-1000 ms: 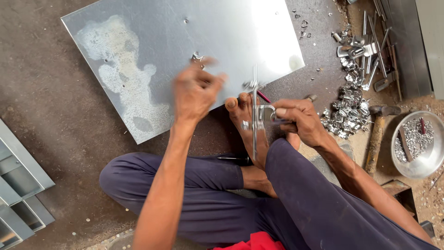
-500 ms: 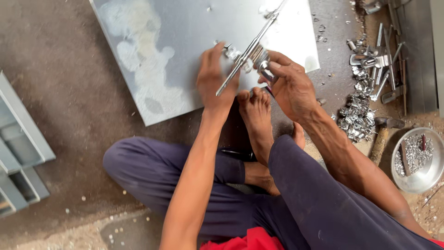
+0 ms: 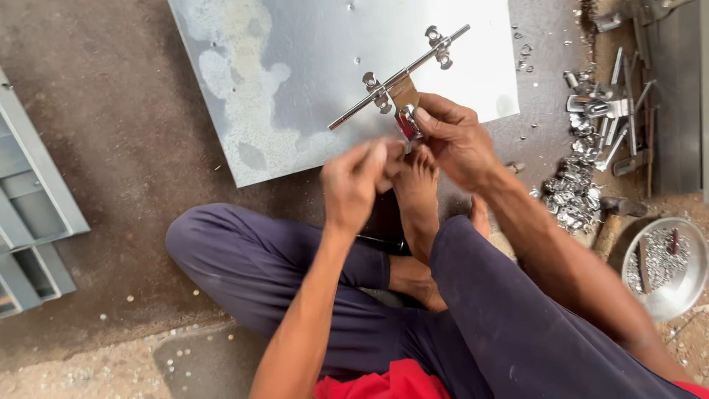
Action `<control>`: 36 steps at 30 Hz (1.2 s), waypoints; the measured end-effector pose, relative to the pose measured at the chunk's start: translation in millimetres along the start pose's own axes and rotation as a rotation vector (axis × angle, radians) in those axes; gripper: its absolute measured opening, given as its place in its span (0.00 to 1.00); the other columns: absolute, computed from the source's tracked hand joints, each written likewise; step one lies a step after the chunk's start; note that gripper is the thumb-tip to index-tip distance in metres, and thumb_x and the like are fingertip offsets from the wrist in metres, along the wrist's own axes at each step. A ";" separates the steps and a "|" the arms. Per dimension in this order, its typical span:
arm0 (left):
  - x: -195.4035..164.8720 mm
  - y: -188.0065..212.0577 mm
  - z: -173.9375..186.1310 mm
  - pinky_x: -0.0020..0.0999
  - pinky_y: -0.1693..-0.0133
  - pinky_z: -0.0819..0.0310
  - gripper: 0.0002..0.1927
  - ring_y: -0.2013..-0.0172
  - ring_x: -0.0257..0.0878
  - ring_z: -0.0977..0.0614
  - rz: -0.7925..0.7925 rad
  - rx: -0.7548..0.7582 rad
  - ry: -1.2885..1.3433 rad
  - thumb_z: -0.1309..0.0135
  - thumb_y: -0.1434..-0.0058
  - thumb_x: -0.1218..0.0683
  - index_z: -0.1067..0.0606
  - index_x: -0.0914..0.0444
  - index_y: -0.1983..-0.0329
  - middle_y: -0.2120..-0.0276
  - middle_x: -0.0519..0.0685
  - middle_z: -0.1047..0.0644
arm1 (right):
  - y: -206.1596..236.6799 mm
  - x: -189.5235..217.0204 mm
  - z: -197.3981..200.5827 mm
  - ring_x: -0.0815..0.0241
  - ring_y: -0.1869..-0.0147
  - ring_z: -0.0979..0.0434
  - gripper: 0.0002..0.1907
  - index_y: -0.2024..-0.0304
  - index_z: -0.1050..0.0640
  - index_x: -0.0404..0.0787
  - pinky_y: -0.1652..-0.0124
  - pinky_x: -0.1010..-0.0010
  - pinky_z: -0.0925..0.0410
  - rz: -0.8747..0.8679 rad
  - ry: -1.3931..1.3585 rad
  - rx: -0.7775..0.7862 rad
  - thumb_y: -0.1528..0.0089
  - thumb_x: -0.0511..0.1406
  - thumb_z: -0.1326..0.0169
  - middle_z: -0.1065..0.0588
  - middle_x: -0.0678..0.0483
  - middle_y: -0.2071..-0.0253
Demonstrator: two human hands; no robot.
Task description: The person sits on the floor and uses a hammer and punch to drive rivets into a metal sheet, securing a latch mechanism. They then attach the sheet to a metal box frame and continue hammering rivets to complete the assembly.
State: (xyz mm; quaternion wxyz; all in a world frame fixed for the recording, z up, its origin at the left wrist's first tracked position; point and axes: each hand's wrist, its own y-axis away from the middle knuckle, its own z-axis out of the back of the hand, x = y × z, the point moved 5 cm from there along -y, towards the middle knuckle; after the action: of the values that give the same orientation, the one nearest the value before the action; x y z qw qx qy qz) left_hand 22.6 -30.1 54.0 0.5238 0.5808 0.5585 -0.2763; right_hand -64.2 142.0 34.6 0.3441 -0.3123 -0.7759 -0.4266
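A shiny metal door latch with a long rod (image 3: 399, 77) lies diagonally on a grey metal sheet (image 3: 295, 89) on the floor. My right hand (image 3: 454, 140) grips the latch's hanging flap at its lower end, thumb pressed on it. My left hand (image 3: 358, 181) hovers just left of that, fingers curled together near the right hand; whether it pinches something small is hidden by blur. My bare foot (image 3: 417, 192) rests at the sheet's near edge, under both hands.
A heap of small shiny metal parts (image 3: 576, 196) and long metal pieces (image 3: 613, 111) lie to the right. A round steel bowl (image 3: 665, 270) with small bits stands at the far right. Grey metal frames (image 3: 33, 214) lie at the left edge.
The latch went from upright in my hands to lying flat on the sheet. My left hand let go of it and drew back toward the right hand.
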 end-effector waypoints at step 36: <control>1.1 -119.9 26.0 0.32 0.65 0.19 0.20 0.76 0.39 0.12 -0.261 -0.055 -0.840 0.33 0.44 0.54 0.24 0.68 0.52 0.74 0.50 0.16 | -33.4 26.3 -10.6 0.53 0.42 0.26 0.24 0.44 0.19 0.50 0.43 0.66 0.26 0.294 1.430 0.255 0.44 0.29 0.38 0.24 0.48 0.45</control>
State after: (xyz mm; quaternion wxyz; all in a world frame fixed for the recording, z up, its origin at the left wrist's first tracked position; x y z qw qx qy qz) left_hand -82.8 -74.3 9.3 0.6814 0.3285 0.3729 -0.5374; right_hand -102.3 123.0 45.0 0.8526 -0.0165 -0.3560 -0.3822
